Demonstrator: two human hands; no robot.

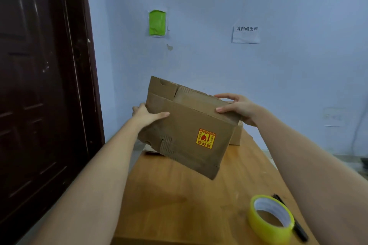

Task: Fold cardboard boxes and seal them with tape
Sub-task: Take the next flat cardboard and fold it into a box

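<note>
A roll of yellow-tinted clear packing tape (271, 218) stands on its edge nearest the camera, on the near right part of the long wooden table (179, 195), with a black marker pen (292, 219) lying just behind and beside it. Neither is touched.

Above the middle of the table, lifted off the wood and tilted down to the right, is the worn brown cardboard box with a yellow and red sticker (189, 125). The left hand (147, 114) holds its left edge, thumb laid across the near face and fingers going behind, out of sight. The right hand (237, 106) grips the upper right corner, thumb on the near face and fingers curled over the top. The top flaps look only partly folded, one standing up at the far left corner. Behind it on the table sits another brown cardboard box (237, 135), mostly hidden, and something pale lies under the left corner that I cannot make out.

The step in hand seems to be squaring and closing the box. To do it well, set it flat on the table first, press the short flaps in before the long ones, and bring the long edges together with no gap, holding them down with one hand while the other fetches the tape. The torn, soft cardboard at the lower left may buckle, so push gently
</note>
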